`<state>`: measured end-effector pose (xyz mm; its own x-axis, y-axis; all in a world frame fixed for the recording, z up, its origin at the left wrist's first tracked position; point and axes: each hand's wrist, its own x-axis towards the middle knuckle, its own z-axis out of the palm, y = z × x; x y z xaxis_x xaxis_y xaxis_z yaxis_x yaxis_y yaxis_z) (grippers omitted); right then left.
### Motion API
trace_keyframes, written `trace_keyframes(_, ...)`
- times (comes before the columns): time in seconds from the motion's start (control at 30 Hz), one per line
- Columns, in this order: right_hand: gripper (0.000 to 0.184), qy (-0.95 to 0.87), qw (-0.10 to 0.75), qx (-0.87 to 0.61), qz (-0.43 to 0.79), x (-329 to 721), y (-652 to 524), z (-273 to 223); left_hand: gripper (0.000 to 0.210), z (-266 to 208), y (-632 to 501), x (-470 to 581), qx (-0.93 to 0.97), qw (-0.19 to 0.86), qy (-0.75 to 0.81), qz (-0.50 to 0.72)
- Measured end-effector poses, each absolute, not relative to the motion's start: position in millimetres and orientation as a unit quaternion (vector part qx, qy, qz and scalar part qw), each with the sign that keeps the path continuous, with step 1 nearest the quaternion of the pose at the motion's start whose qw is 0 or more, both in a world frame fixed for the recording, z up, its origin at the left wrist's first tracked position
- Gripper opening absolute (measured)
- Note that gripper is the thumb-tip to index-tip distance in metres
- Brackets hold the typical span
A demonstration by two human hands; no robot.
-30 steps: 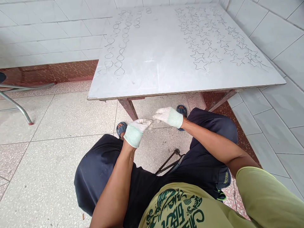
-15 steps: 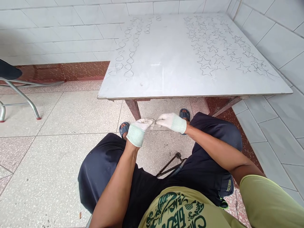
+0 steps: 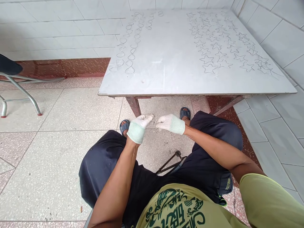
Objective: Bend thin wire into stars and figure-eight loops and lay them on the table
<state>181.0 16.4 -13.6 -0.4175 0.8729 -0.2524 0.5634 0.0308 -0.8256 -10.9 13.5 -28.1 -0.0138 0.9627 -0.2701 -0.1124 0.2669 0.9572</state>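
Between my knees, below the table's front edge, both hands are raised in white gloves with pale green cuffs. My left hand [image 3: 141, 125] has its fingers closed together, tips pointing right. Facing it, my right hand [image 3: 168, 123] pinches thumb against fingers. A thin wire [image 3: 156, 118] faintly shows between the fingertips; its shape is too fine to make out. On the white tabletop [image 3: 161, 84] beyond lie several star-shaped wire outlines [image 3: 210, 68] at the right and several looped, figure-eight wire pieces [image 3: 129, 67] at the left.
A wooden table leg [image 3: 133, 106] stands just beyond my left hand. My sandalled feet rest on the speckled floor [image 3: 64, 164]. A metal-legged stool [image 3: 22, 90] is at the far left. A dark metal frame [image 3: 169, 163] shows between my thighs. Tiled walls border the table.
My hands stay close together, and the left fingers have tilted slightly upward. The view has shifted a little, so the table appears slightly higher. The wire pieces on the table lie as before.
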Motion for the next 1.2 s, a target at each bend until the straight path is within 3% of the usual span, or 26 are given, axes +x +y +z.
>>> trace_keyframes(0.13,0.031,-0.703,0.152,-0.510,0.472,178.6,11.8,-14.4,0.030,-31.1,10.2,-10.0,0.371,0.593,0.537,0.472)
trace_keyframes(0.37,0.019,-0.713,0.176,-0.498,0.460,175.8,11.5,-8.5,0.035,-32.3,7.3,-14.8,0.357,0.575,0.514,0.527)
trace_keyframes(0.8,0.020,-0.711,0.263,-0.520,0.394,175.0,14.7,-11.4,0.035,-26.7,5.4,-12.1,0.347,0.548,0.529,0.547)
trace_keyframes(0.93,0.020,-0.778,0.234,-0.501,0.298,171.5,10.9,-10.5,0.038,-29.3,6.2,-11.9,0.340,0.545,0.533,0.551)
trace_keyframes(1.03,0.031,-0.831,0.194,-0.467,0.232,170.3,10.6,-11.7,0.040,-27.7,4.8,-10.0,0.347,0.537,0.544,0.543)
trace_keyframes(1.2,0.032,-0.837,0.180,-0.462,0.232,169.9,8.4,-12.6,0.041,-22.1,3.7,-4.8,0.354,0.526,0.554,0.540)
